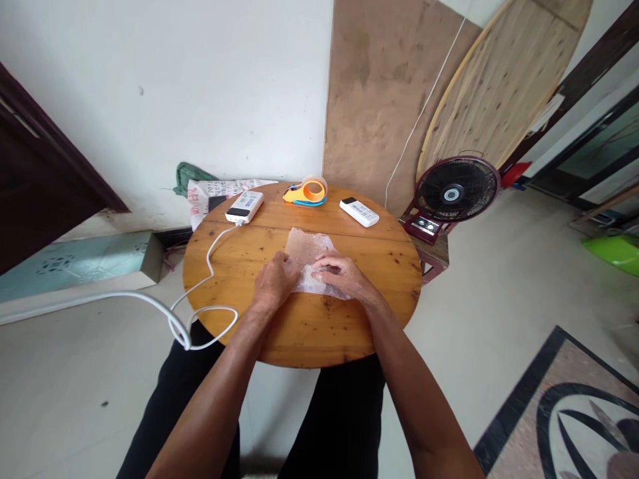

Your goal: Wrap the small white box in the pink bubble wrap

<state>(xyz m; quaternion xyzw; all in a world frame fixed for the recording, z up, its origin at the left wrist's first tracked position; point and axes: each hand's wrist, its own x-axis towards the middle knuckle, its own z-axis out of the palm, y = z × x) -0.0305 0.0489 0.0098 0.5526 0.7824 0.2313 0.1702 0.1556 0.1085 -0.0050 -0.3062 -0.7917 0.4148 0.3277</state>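
A sheet of clear bubble wrap (pixel 308 246) lies on the round wooden table (pixel 299 332), its far part flat and its near part bunched or folded. My left hand (pixel 275 283) grips the sheet's left side with curled fingers. From the right, my right hand (pixel 344 274) has its fingers bent over the folded part, thumb and fingertips on the film. Whether anything lies inside the fold I cannot tell.
Along the table's back stand a white power bank (pixel 244 207) with a plugged-in white cable (pixel 212 256), an orange tape dispenser (pixel 305 192) and a second white power bank (pixel 359 212). A fan (pixel 453 193) sits beyond the right edge. Behind is a wall (pixel 224 86).
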